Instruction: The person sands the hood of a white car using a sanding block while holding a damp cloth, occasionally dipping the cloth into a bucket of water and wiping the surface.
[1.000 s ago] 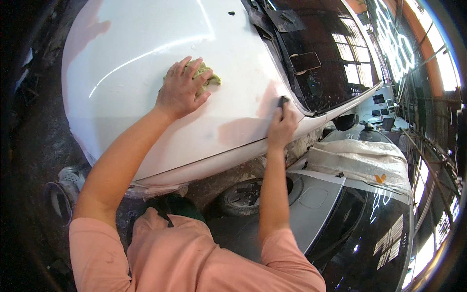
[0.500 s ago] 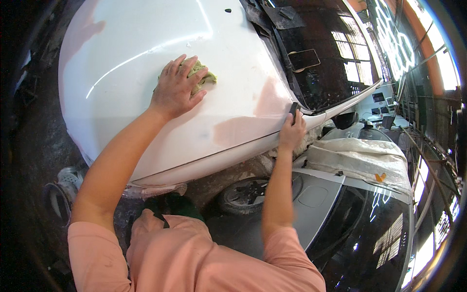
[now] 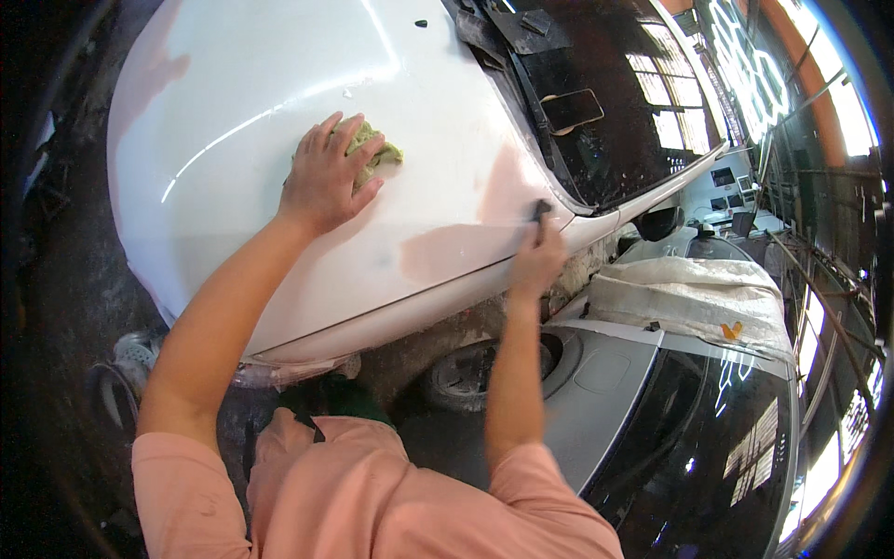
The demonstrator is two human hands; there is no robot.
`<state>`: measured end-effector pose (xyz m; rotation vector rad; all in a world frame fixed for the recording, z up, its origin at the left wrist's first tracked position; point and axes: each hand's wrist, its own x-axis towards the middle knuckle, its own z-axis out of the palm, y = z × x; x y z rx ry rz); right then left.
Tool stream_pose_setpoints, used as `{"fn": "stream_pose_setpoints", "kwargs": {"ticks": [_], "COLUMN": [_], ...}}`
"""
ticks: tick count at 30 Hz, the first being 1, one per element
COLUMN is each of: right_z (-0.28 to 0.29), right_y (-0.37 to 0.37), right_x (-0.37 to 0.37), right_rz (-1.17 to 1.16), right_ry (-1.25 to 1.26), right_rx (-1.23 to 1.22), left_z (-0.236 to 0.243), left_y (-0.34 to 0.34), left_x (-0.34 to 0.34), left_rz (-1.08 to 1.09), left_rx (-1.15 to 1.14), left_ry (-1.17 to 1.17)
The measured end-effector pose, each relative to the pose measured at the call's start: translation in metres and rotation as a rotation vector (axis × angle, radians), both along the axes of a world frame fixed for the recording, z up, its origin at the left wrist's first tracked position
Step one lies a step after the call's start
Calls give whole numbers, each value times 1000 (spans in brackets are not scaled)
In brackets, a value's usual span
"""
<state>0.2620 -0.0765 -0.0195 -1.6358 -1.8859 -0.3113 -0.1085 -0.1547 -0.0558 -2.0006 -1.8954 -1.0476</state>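
Observation:
A white car hood (image 3: pixel 251 214) spreads out in front of me, with pinkish patches (image 3: pixel 445 252) near its right side. My left hand (image 3: pixel 321 186) lies on the middle of the hood, its fingers curved over a crumpled yellow-green cloth (image 3: pixel 384 156) that bulges out beside the fingertips. Farther right, at the hood's rear corner by the windshield, my right hand (image 3: pixel 536 265) grips a small black block (image 3: pixel 541 210) against the painted surface. Motion blurs this hand, and the lower part of the block is hidden in it.
A phone (image 3: pixel 572 111) rests on the dark windshield (image 3: pixel 615 74), near dark grey sheets (image 3: pixel 531 33) by the wiper. Close on my right stands a grey car (image 3: pixel 596 373) with a whitish cover (image 3: pixel 689 293) over part of it. A wheel (image 3: pixel 464 374) lies between the cars.
My right hand has slid left with the black block, away from the hood's rear edge. The left hand stays on the cloth at about the same spot. The view has shifted slightly.

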Motion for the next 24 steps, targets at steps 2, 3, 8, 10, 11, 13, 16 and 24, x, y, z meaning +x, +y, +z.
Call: {"fn": "stream_pose_setpoints", "kwargs": {"ticks": [2,3,8,10,11,13,16,24], "right_z": [-33,-42,-2,17,8,-13,-55,-1], "right_y": [-59,-94,-16,16,9,-17,-107,-2], "right_x": [-59,-89,1,36,37,-11,-97,25], "right_rz": [260,281,99,-107,-117,-105,272,-138], "right_ry": [-6,-129,-18,-52,-25,40,-34,-3], "right_rx": [41,110,3,87,70,43,71,65], "left_z": [-2,-4,-3,-1,-1,-3,-4,0], "left_y": [-2,-3,-1,2,2,3,-1,3], "left_x": [-4,-6,-5,0,3,-2,-9,0], "left_rz": [14,18,-23,-37,-42,-19,-6,-31], "left_rx": [0,8,42,51,34,5,23,20], "left_ry": [5,4,-3,-11,-13,-7,18,6]}}
